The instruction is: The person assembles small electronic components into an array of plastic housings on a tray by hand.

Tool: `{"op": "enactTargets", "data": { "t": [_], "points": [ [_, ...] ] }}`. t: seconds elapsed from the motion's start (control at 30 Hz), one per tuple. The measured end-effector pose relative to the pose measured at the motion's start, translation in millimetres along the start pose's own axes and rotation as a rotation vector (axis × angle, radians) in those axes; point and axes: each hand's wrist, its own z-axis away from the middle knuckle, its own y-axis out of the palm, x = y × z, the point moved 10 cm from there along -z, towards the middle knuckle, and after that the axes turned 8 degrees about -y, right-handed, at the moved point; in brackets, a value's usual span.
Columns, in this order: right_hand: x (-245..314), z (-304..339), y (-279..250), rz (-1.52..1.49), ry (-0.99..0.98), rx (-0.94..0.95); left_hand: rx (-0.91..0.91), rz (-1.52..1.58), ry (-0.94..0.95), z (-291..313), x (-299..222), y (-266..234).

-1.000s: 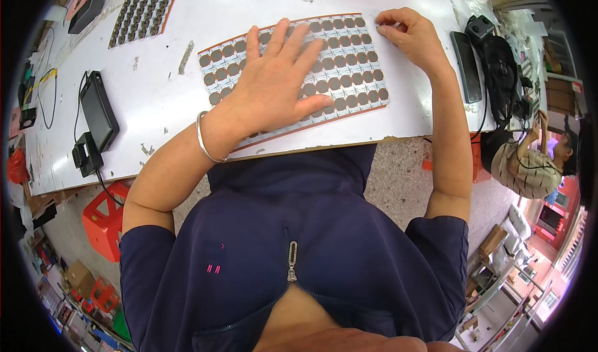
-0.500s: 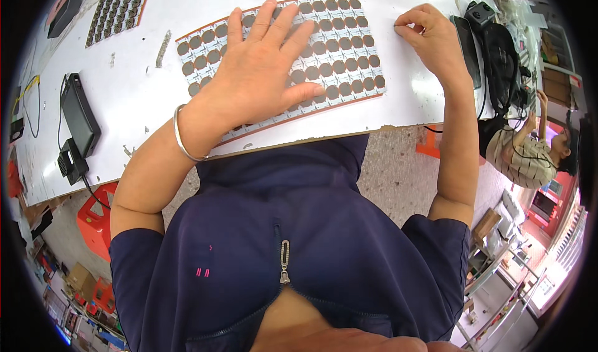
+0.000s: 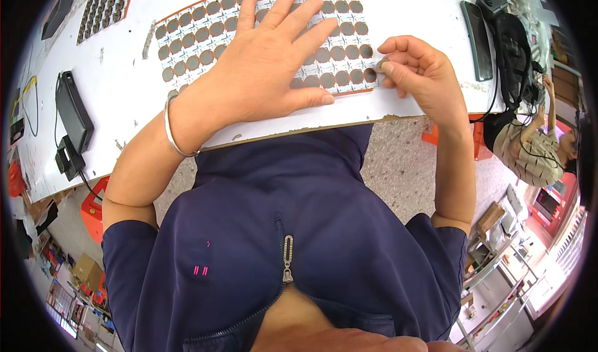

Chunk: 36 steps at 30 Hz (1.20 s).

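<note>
A panel (image 3: 187,31) with rows of dark round discs set in white and rust-coloured board lies on the white table. My left hand (image 3: 268,65) rests flat over its middle with fingers spread, hiding many of the discs. At the panel's lower right corner is my right hand (image 3: 414,75), its thumb and forefinger pinched together beside the last disc column. Something small and greyish shows at those fingertips, too little of it to name.
A second disc panel (image 3: 106,6) lies at the far left. A black device (image 3: 75,112) with a cable sits on the left. A dark phone (image 3: 476,40) and a black strap with a small camera (image 3: 492,2) lie at the right. Another person (image 3: 532,149) is beyond the table's right side.
My right hand has moved left and nearer, from the bare table to the panel's lower right corner. My left hand has shifted slightly right over the panel, still flat.
</note>
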Motion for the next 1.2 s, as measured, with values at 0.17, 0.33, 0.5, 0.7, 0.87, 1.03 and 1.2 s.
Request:
{"op": "enactTargets", "data": {
  "t": [0.17,0.33,0.5,0.7,0.87,1.03,1.2],
  "points": [
    [4,6,7,0.101,-0.079,-0.047,0.053,-0.047,0.052,-4,3,7],
    [8,3,3,0.194,-0.093,-0.055,0.042,-0.032,0.052,-4,2,6],
    [10,-3,6,0.242,-0.060,0.009,0.024,-0.027,0.055,-3,2,7],
    [14,-2,7,0.305,-0.093,0.011,0.037,-0.005,0.046,-4,2,7],
    [8,0,11,0.300,-0.164,-0.034,0.005,-0.015,0.062,-5,1,5],
    [27,18,18,0.501,-0.299,-0.173,-0.017,-0.015,0.058,-3,2,6],
    [26,35,20,0.602,-0.410,-0.392,-0.023,-0.025,0.052,-3,1,5]
  ]
}}
